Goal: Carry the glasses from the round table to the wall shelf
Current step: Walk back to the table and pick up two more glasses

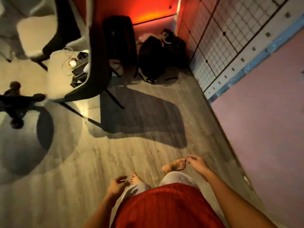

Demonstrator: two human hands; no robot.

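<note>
Head view looked steeply down at a wood-grain floor (69, 170); frame blurred, consistent with walking. Left hand (117, 184) hung low beside the hip, fingers loosely curled, nothing in it. Right hand (197, 162) was held slightly forward, fingers relaxed and part open, also holding nothing. Both bare feet showed between the hands, one ahead of the other, so the arms were probably swinging freely in stride rather than set for a grasp.

Glasses: none visible. Round desk and wall shelf could not be identified with confidence either, so the location of the task items could not be told from this view. Judgement: a transit leg with no load, either toward the glasses or between trips.

Surroundings: dark chair (97, 66) on thin legs at upper left, a pale chair (34, 35) behind it, dark bags (158, 58) piled against a red-lit wall (139, 9), a wire grid panel (218, 38) along the right-hand wall.

Writing, brands, labels: none legible.
</note>
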